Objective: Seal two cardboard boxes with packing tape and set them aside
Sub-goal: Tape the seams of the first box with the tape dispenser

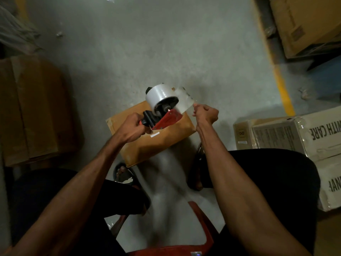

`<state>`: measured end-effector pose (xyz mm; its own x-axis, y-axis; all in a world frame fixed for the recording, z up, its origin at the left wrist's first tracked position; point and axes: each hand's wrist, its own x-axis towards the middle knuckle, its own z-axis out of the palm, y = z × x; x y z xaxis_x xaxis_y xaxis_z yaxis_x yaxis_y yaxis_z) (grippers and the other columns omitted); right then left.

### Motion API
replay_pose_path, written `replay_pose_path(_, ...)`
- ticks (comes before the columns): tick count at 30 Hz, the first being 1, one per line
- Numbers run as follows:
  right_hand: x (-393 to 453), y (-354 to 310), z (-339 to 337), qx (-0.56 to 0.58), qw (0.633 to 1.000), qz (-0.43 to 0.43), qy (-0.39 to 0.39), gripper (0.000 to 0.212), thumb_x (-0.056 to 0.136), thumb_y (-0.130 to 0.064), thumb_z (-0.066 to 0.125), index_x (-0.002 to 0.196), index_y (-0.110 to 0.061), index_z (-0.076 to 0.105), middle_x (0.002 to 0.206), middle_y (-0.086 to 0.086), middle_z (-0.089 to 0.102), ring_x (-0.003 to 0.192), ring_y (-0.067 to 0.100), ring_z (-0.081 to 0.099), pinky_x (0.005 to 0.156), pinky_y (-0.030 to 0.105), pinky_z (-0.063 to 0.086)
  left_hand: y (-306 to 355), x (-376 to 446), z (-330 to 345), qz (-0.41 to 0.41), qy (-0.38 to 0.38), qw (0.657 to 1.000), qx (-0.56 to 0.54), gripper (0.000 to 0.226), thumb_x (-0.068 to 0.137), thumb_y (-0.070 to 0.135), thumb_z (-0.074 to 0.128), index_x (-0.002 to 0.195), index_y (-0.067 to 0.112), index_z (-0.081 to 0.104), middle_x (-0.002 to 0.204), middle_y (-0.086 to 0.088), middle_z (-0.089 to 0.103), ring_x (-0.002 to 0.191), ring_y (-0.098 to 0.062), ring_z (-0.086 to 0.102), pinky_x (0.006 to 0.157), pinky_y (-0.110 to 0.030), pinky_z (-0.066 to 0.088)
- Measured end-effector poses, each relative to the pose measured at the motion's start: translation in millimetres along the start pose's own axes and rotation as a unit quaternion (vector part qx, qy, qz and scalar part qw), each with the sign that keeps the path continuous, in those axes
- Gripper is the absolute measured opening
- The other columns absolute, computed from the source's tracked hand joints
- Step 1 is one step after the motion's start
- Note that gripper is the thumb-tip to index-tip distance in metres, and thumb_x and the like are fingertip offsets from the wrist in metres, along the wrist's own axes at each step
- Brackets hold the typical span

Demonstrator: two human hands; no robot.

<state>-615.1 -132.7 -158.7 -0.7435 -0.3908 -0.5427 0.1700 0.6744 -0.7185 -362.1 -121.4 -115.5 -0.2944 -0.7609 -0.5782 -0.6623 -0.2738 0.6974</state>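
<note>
My tape roll point(160, 97) looks glossy white, its loose strip point(185, 103) shiny and half clear. The dispenser point(167, 119) has a red metal plate and a black plastic handle. The cardboard box point(156, 143) is matt brown; the concrete floor point(147, 52) rough grey.

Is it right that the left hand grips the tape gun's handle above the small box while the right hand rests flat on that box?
Not quite. In the head view the right hand is not flat on the box; it is raised beside the tape gun, pinching the free tape end. The left hand does grip the handle above the box.
</note>
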Motion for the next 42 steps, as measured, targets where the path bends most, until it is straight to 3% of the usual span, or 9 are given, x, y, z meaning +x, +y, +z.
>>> replay_pose_path(5, 10, 23, 5, -0.032, 0.999, -0.034, -0.003, 0.012, 0.081, -0.009, 0.082, 0.089, 0.000, 0.081, 0.080, 0.006, 0.076, 0.066, 0.012, 0.067, 0.077, 0.028, 0.061, -28, 7, 8, -0.030, 0.026, 0.998, 0.044, 0.010, 0.074, 0.011, 0.076, 0.071, 0.007, 0.068, 0.060, -0.004, 0.057, 0.055, -0.018, 0.048, 0.055, -0.031, 0.040)
replay_pose_path(11, 13, 34, 11, -0.043, 0.997, -0.061, -0.029, 0.015, 0.084, -0.011, 0.081, 0.095, -0.001, 0.080, 0.087, 0.007, 0.078, 0.073, 0.009, 0.066, 0.071, 0.011, 0.048, -42, 9, 15, -0.054, 0.022, 0.996, 0.066, 0.011, 0.075, 0.014, 0.076, 0.070, 0.012, 0.067, 0.061, -0.011, 0.060, 0.058, -0.020, 0.051, 0.053, -0.030, 0.039)
replay_pose_path(15, 19, 34, 17, -0.042, 0.997, -0.062, -0.029, 0.015, 0.083, -0.011, 0.081, 0.094, 0.000, 0.080, 0.086, 0.007, 0.078, 0.075, 0.011, 0.068, 0.082, 0.020, 0.056, -40, 12, 21, -0.059, 0.020, 0.996, 0.059, 0.013, 0.078, 0.008, 0.074, 0.072, 0.016, 0.066, 0.061, -0.003, 0.060, 0.059, -0.020, 0.053, 0.051, -0.027, 0.039)
replay_pose_path(19, 27, 38, 20, -0.031, 0.998, -0.049, -0.023, 0.014, 0.084, -0.008, 0.081, 0.095, 0.000, 0.080, 0.087, 0.008, 0.077, 0.073, 0.010, 0.067, 0.081, 0.020, 0.056, -46, 17, 24, -0.067, 0.006, 0.996, 0.055, 0.018, 0.075, 0.021, 0.065, 0.087, 0.008, 0.071, 0.078, -0.017, 0.072, 0.073, -0.037, 0.068, 0.061, -0.049, 0.056)
replay_pose_path(22, 34, 44, 24, -0.037, 0.998, -0.037, -0.024, 0.016, 0.085, -0.010, 0.080, 0.098, 0.000, 0.080, 0.090, 0.009, 0.078, 0.076, 0.012, 0.069, 0.081, 0.022, 0.057, -44, 19, 27, -0.058, 0.003, 0.995, 0.077, 0.030, 0.071, 0.024, 0.053, 0.091, 0.009, 0.069, 0.074, -0.017, 0.069, 0.062, -0.031, 0.061, 0.054, -0.040, 0.049)
replay_pose_path(25, 36, 44, 29, -0.061, 0.997, -0.019, -0.036, 0.022, 0.085, -0.012, 0.081, 0.103, 0.000, 0.079, 0.099, 0.013, 0.078, 0.081, 0.016, 0.070, 0.079, 0.019, 0.053, -38, 21, 29, -0.070, 0.010, 0.992, 0.103, 0.011, 0.079, 0.013, 0.055, 0.086, 0.012, 0.064, 0.068, -0.012, 0.065, 0.057, -0.024, 0.054, 0.054, -0.033, 0.042)
replay_pose_path(30, 42, 44, 29, -0.083, 0.996, 0.035, -0.020, 0.056, 0.076, -0.019, 0.087, 0.127, -0.012, 0.066, 0.125, 0.010, 0.064, 0.116, 0.028, 0.062, 0.092, 0.030, 0.052, -33, 23, 28, -0.086, 0.015, 0.987, 0.134, 0.006, 0.076, 0.025, 0.056, 0.072, 0.020, 0.055, 0.069, -0.006, 0.063, 0.063, -0.027, 0.059, 0.059, -0.034, 0.047)
replay_pose_path(34, 25, 51, 34, -0.102, 0.982, -0.140, -0.079, 0.017, 0.088, -0.010, 0.075, 0.104, -0.009, 0.079, 0.097, 0.000, 0.077, 0.094, 0.016, 0.070, 0.092, 0.029, 0.057, -34, 26, 26, -0.086, 0.013, 0.987, 0.137, 0.036, 0.068, 0.039, 0.050, 0.094, 0.017, 0.062, 0.084, -0.006, 0.067, 0.073, -0.027, 0.064, 0.065, -0.035, 0.053)
replay_pose_path(42, 18, 57, 37, -0.075, 0.986, -0.121, -0.089, 0.023, 0.085, -0.012, 0.069, 0.105, -0.010, 0.080, 0.097, 0.003, 0.077, 0.081, 0.010, 0.072, 0.080, 0.023, 0.061, -28, 21, 23, -0.077, 0.018, 0.984, 0.159, 0.031, 0.076, 0.038, 0.056, 0.098, 0.017, 0.063, 0.089, -0.003, 0.065, 0.078, -0.027, 0.063, 0.065, -0.034, 0.049)
